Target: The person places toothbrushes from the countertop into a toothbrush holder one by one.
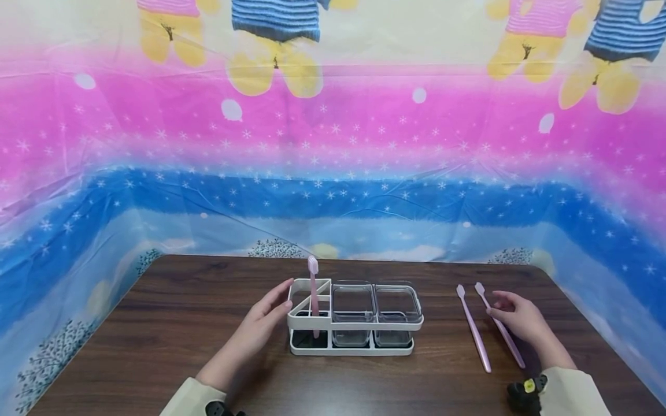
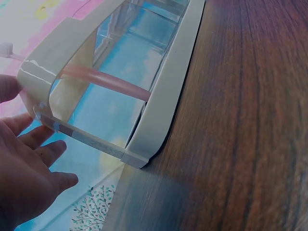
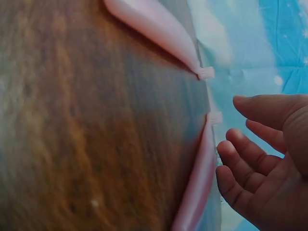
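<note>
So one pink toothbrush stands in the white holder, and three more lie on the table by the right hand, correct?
Not quite: only two toothbrushes lie by the right hand, as the head view shows. One pink toothbrush does stand in the white holder.

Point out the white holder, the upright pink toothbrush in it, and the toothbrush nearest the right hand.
white holder [image 1: 354, 326], head view, front rail of the frame.
upright pink toothbrush [image 1: 314, 294], head view, middle of its handle.
toothbrush nearest the right hand [image 1: 510, 345], head view, lower handle on the table.
</note>
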`<state>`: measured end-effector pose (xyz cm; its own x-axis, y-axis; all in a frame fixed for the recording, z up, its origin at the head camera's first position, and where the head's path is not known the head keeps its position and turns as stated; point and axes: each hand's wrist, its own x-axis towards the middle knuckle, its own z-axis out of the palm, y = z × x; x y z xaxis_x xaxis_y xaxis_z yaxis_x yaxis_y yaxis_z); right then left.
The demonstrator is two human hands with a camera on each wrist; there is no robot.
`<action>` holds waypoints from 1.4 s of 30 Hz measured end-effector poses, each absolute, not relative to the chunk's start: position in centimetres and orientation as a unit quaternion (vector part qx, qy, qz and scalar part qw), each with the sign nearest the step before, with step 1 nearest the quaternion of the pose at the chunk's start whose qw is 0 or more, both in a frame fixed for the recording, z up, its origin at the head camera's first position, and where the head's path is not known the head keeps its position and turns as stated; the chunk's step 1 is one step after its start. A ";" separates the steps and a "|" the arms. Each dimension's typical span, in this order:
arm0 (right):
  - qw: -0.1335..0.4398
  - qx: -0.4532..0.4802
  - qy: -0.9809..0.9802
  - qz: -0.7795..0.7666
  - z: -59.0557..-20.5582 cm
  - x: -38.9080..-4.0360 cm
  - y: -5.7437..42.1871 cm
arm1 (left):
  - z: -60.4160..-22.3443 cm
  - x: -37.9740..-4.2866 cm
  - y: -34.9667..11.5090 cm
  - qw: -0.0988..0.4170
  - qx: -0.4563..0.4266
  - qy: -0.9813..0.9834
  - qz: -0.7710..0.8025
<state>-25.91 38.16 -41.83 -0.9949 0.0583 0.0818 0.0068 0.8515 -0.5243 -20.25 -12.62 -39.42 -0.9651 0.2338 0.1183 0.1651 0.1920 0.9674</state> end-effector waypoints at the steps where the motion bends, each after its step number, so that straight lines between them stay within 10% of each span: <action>1: 0.041 -0.018 -0.962 0.271 -41.9 -26.0 38.1 | -39.4 -20.2 -12.6 0.028 0.129 0.771 0.623; 42: -0.021 -0.031 -0.979 0.201 -41.5 -26.9 37.5 | -39.5 -20.2 -12.6 0.024 0.128 0.772 0.622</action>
